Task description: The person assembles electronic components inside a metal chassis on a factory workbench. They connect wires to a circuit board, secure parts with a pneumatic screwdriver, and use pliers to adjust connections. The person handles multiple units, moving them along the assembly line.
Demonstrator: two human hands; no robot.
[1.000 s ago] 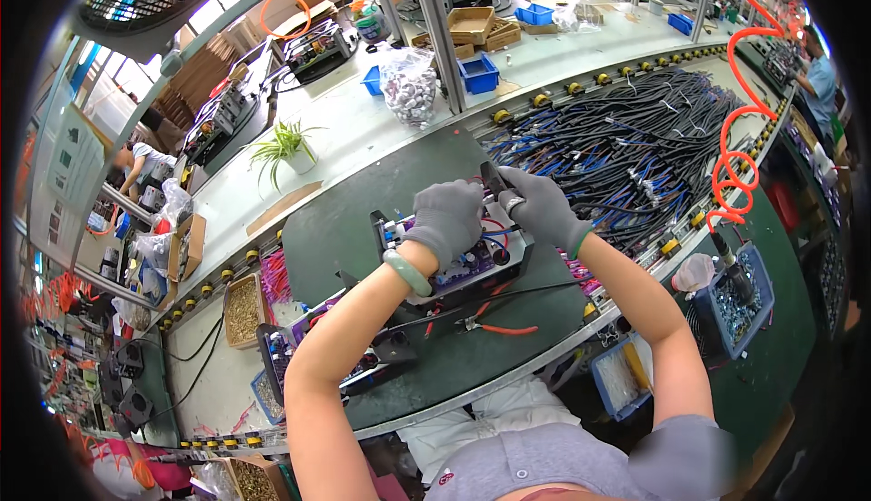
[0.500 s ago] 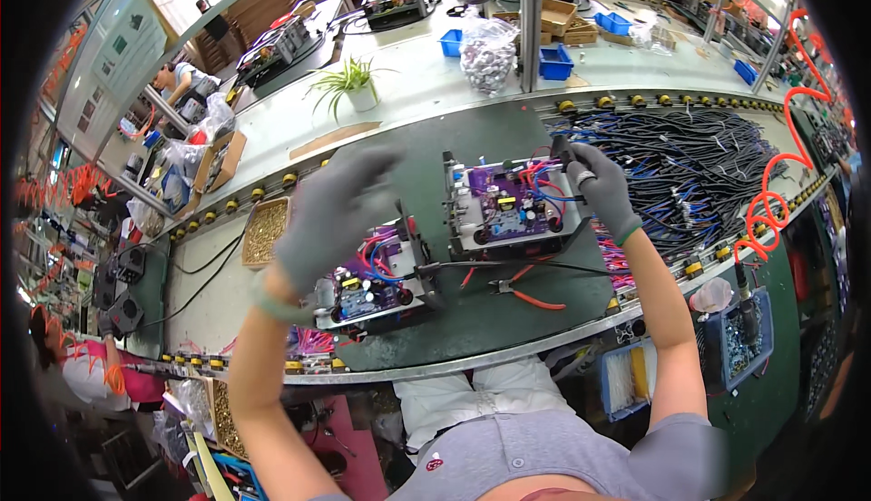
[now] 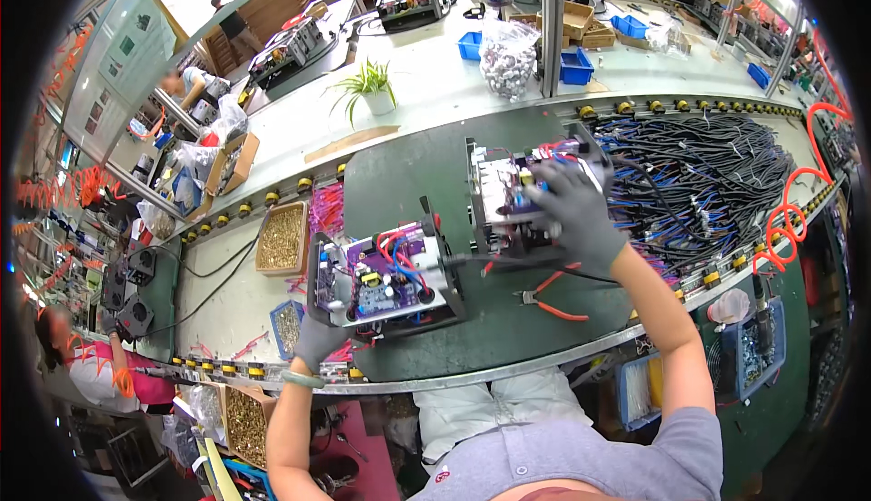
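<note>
Two electronic units, each a purple circuit board in an open metal frame with red and blue wires, sit side by side on the green mat. My left hand [image 3: 319, 339], in a grey glove, grips the near left corner of the left unit [image 3: 386, 274]; its fingertips are partly hidden. Over the near right part of the right unit [image 3: 501, 183] lies my gloved right hand [image 3: 581, 215], fingers spread and slightly blurred. A black cable [image 3: 490, 260] runs rightward from the left unit. Orange-handled cutters [image 3: 549, 304] lie on the mat nearby.
Bundled black cables [image 3: 717, 161] cover the right side. Left are a tray of brass-coloured parts [image 3: 282, 240] and a small blue tray [image 3: 288, 327]. A potted plant [image 3: 377, 102] stands beyond the mat. An orange coiled hose [image 3: 821, 152] hangs at right. Other people work farther off.
My left hand has come down from above the left unit to its near left corner. My right hand has moved from the right unit's far right corner onto its near side. The view has shifted slightly.
</note>
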